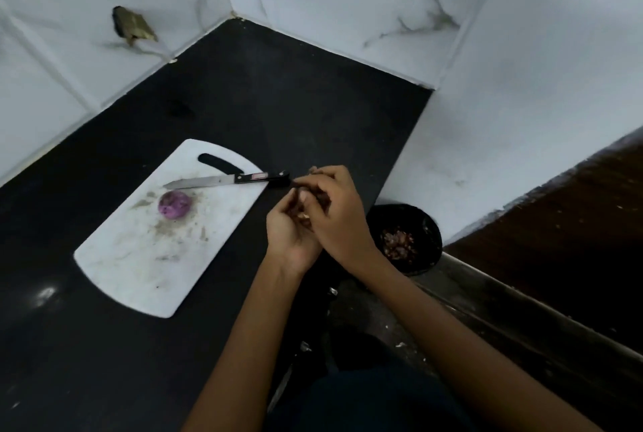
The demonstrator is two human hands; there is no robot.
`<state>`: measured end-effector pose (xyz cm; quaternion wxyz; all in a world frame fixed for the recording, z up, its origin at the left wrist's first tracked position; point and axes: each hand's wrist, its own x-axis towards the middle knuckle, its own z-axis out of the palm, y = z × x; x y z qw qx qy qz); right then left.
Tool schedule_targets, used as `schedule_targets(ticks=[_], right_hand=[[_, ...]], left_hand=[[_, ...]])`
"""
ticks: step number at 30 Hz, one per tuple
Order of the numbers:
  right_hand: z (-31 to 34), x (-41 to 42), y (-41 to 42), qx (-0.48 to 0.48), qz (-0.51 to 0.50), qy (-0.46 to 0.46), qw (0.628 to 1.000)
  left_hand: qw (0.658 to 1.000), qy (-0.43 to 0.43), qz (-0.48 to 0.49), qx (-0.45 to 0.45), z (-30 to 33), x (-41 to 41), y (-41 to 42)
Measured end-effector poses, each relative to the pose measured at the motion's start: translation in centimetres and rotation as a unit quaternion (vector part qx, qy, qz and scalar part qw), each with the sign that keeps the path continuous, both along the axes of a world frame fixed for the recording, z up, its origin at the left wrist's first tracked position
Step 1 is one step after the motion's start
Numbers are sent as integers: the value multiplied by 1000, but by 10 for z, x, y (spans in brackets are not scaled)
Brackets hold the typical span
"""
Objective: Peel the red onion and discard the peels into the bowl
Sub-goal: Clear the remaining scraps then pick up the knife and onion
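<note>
The left hand (290, 233) and right hand (330, 208) are held together just right of the white plastic cutting board (139, 278), fingers curled round small brownish peel scraps (306, 217).

The peeled purple-red onion (175, 205) is seen lying on the board's upper half, below the black-handled steel knife (226, 180). The round black bowl (426, 222), with peels inside, is set right of the board, beyond the hands.

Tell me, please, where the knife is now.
In the head view the knife lies left of centre across the far end of the white cutting board, just beyond the peeled onion; its handle points toward the hands.
</note>
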<state>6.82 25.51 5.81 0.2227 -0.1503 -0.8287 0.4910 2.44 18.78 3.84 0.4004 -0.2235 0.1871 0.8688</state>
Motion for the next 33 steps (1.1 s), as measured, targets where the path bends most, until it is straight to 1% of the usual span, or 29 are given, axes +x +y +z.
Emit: schedule_targets(ticks=[3,5,6,8,10,12,15,18,20,23,27,29,31,32,33], right_hand=[[3,7,28,-104,-59,13,993],[2,11,52,-217,-97,33,971],[3,13,66,-283,-118,46,951],[4,18,92,-407,-161,71,896],[3,24,123,-490,-188,93,846],[-5,31,153,-522,-218,100,818],[-30,35,195,-525,-277,82,801],[-71,41,229,-526,-328,47,783],[-108,42,252,-538,-353,27,765],[-178,35,284,-574,-391,17,720],[-300,22,319,-649,-418,-30,635],[-349,19,333,-682,-419,-29,599],[-390,18,345,-698,-407,-39,587],[-407,21,349,-712,-392,-31,582],[-422,22,353,-728,-367,-19,579]], left_hand=[[1000,8,-11,-5,11,5,35],[1000,3,-11,-9,17,10,64],[1000,1,-6,-15,19,15,80],[1000,1,0,-26,19,25,110],[999,-1,-8,-40,17,35,145],[998,0,-26,-62,11,45,180],[991,0,-67,-115,-12,52,230],[977,3,-122,-176,-54,58,269],[966,4,-149,-210,-88,57,294],[956,3,-177,-236,-155,50,323],[934,-2,-212,-288,-271,36,359],[931,-9,-209,-298,-320,32,373],[932,-14,-202,-301,-367,32,386],[930,-13,-201,-309,-387,31,389],[923,-2,-219,-317,-405,29,390]])
